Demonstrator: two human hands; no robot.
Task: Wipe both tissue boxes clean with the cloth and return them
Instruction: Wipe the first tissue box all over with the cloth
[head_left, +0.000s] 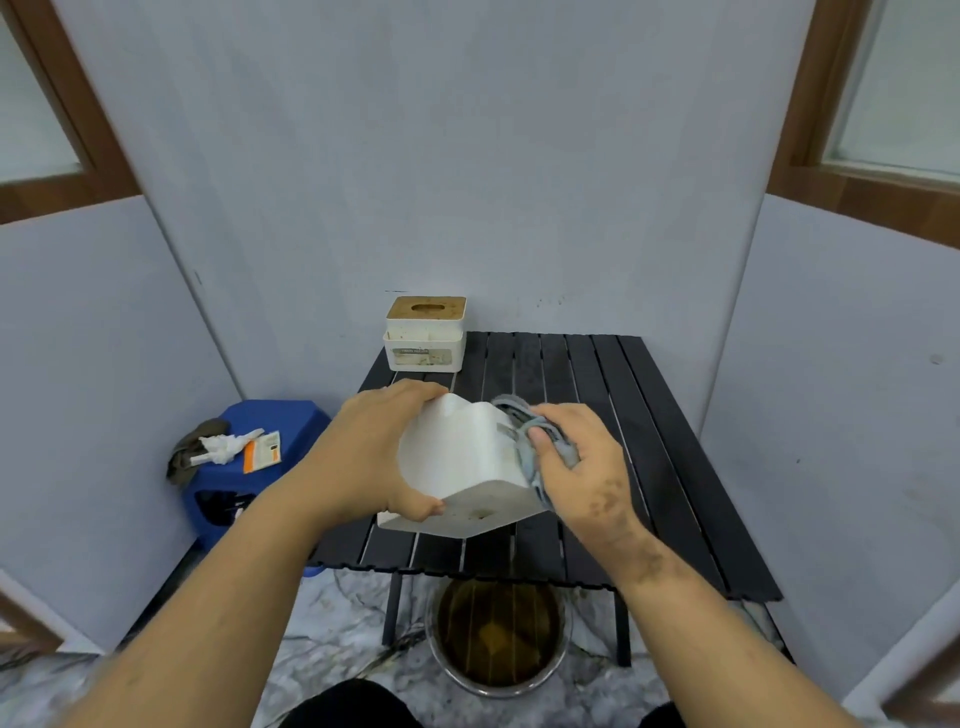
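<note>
Your left hand (371, 452) is spread wide, fingers curled in a grip. Your right hand (582, 467) is closed, thumb pressing inward, forearms extended.

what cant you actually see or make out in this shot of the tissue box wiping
Head view only:
- White tissue box: its left side is hidden by the left hand, its right side by the cloth and right hand.
- Second tissue box: label print too small to read.
- Basin under the table: partly hidden by the table edge, murky contents unclear.
- Items on the blue stool: too small to identify.
</note>
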